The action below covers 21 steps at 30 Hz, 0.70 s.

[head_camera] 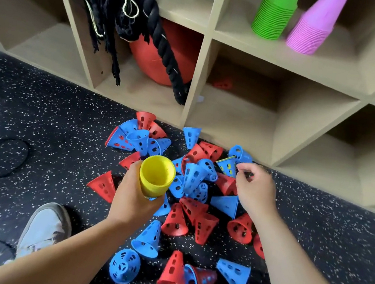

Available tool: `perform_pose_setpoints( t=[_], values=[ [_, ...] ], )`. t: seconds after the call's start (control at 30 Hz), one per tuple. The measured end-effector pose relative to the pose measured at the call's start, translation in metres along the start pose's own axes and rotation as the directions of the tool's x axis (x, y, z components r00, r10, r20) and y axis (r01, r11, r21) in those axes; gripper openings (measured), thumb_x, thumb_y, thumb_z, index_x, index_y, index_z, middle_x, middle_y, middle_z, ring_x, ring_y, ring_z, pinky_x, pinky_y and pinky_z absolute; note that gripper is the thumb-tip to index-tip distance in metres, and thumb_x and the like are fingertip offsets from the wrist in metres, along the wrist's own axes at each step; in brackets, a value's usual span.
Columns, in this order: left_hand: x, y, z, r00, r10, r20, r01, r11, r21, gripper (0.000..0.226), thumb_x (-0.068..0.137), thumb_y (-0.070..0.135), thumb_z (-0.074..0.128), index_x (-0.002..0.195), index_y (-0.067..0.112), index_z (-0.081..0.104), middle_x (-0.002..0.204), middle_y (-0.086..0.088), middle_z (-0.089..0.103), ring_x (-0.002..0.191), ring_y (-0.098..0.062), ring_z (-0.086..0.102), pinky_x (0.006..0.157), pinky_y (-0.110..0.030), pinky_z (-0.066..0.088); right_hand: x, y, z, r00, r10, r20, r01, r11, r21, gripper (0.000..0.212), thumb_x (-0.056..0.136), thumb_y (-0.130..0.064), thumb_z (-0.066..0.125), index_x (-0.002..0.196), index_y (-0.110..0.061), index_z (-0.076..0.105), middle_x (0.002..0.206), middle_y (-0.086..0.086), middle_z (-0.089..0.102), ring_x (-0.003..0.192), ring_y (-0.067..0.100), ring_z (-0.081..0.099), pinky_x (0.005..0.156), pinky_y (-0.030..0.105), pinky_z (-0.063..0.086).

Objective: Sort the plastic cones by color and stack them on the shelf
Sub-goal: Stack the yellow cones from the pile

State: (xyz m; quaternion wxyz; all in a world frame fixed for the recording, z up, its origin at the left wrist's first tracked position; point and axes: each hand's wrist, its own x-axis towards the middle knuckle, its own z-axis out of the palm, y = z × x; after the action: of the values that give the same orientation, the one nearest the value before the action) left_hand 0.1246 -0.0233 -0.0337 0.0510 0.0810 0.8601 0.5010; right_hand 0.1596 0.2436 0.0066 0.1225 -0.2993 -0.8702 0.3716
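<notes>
**Yellow in hand, red and blue left to sort**

Nearest the person, beside a grey shoe [42, 229], red and blue perforated cones [176, 219] lay scattered on the speckled floor [39, 104], none of them stacked. Above them the left hand [132, 197] gripped a nested stack of yellow cones [156, 177], fingers wrapped round its narrow end, its mouth toward the camera. The right hand [255, 190] was in the pile, fingers curled at a blue cone with yellow showing through its holes [226, 167]; whether it had a grip could not be told. Farther off, the shelf [204, 53] held a green stack [274, 15] and a pink stack [312, 28] side by side, and one red cone [223, 83] lay in the compartment below. By this showing, two colours were done, yellow was nearly gathered, and red and blue remained.
</notes>
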Motion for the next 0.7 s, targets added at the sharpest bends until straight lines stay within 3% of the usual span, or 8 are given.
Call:
perform_pose_setpoints(
  t=[0.13, 0.23, 0.37, 0.43, 0.5, 0.6, 0.7],
  values=[
    [0.008, 0.002, 0.013, 1.000, 0.005, 0.026, -0.005, 1.000, 0.010, 0.074, 0.069, 0.022, 0.085, 0.115, 0.051, 0.035, 0.109, 0.023, 0.056, 0.098, 0.005, 0.056, 0.075, -0.018, 0.044, 0.025, 0.030, 0.006, 0.993, -0.080, 0.084, 0.094, 0.980, -0.176, 0.024, 0.091, -0.005, 0.059, 0.108, -0.016, 0.073, 0.113, -0.003, 0.069, 0.083, 0.014, 0.059, 0.079, 0.024, 0.041],
    [0.015, 0.005, 0.024, 0.999, 0.006, 0.047, -0.007, 1.000, 0.007, 0.074, 0.069, 0.021, 0.085, 0.117, 0.048, 0.036, 0.110, 0.024, 0.056, 0.100, 0.010, 0.054, 0.073, -0.011, 0.039, 0.050, 0.039, 0.015, 0.976, -0.133, 0.175, 0.174, 0.953, -0.249, 0.030, 0.091, -0.002, 0.058, 0.115, -0.014, 0.071, 0.120, -0.002, 0.066, 0.090, 0.017, 0.059, 0.082, 0.024, 0.041],
    [0.022, 0.004, 0.033, 0.999, 0.017, 0.040, -0.017, 1.000, 0.021, 0.076, 0.070, 0.022, 0.087, 0.118, 0.050, 0.036, 0.111, 0.027, 0.055, 0.102, 0.010, 0.055, 0.074, -0.006, 0.040, 0.086, 0.046, 0.030, 0.927, -0.190, 0.323, 0.300, 0.893, -0.335, 0.040, 0.094, 0.000, 0.053, 0.128, -0.015, 0.065, 0.136, -0.003, 0.060, 0.120, 0.023, 0.059, 0.099, 0.031, 0.044],
    [0.026, 0.002, 0.033, 1.000, 0.010, 0.014, -0.010, 0.999, 0.030, 0.077, 0.070, 0.023, 0.088, 0.115, 0.056, 0.033, 0.111, 0.029, 0.054, 0.101, 0.012, 0.054, 0.075, -0.005, 0.040, 0.103, 0.052, 0.038, 0.891, -0.161, 0.424, 0.342, 0.852, -0.396, 0.045, 0.095, 0.000, 0.050, 0.136, -0.018, 0.061, 0.145, -0.005, 0.054, 0.125, 0.023, 0.056, 0.101, 0.034, 0.045],
    [0.031, -0.001, 0.032, 1.000, -0.005, -0.016, 0.005, 0.999, 0.038, 0.077, 0.070, 0.026, 0.088, 0.117, 0.053, 0.034, 0.112, 0.028, 0.053, 0.101, 0.009, 0.055, 0.076, -0.005, 0.039, 0.116, 0.057, 0.045, 0.860, -0.124, 0.495, 0.381, 0.801, -0.462, 0.046, 0.095, 0.000, 0.049, 0.135, -0.020, 0.061, 0.142, -0.004, 0.053, 0.117, 0.027, 0.059, 0.093, 0.035, 0.049],
    [0.039, -0.005, 0.031, 0.998, -0.027, -0.055, 0.029, 0.999, 0.039, 0.075, 0.069, 0.027, 0.089, 0.120, 0.044, 0.036, 0.112, 0.019, 0.056, 0.098, -0.001, 0.057, 0.079, -0.012, 0.042, 0.128, 0.058, 0.050, 0.829, -0.112, 0.547, 0.441, 0.733, -0.518, 0.035, 0.094, 0.002, 0.049, 0.115, -0.016, 0.070, 0.118, 0.003, 0.054, 0.094, 0.030, 0.061, 0.080, 0.041, 0.052],
    [0.044, -0.006, 0.032, 0.998, -0.029, -0.060, 0.031, 0.998, 0.046, 0.077, 0.069, 0.026, 0.089, 0.117, 0.051, 0.033, 0.114, 0.015, 0.057, 0.099, -0.002, 0.057, 0.081, -0.018, 0.044, 0.132, 0.059, 0.050, 0.790, -0.085, 0.607, 0.489, 0.686, -0.539, 0.026, 0.093, 0.003, 0.048, 0.102, -0.010, 0.069, 0.106, 0.003, 0.047, 0.084, 0.028, 0.057, 0.076, 0.045, 0.052]
  ],
)
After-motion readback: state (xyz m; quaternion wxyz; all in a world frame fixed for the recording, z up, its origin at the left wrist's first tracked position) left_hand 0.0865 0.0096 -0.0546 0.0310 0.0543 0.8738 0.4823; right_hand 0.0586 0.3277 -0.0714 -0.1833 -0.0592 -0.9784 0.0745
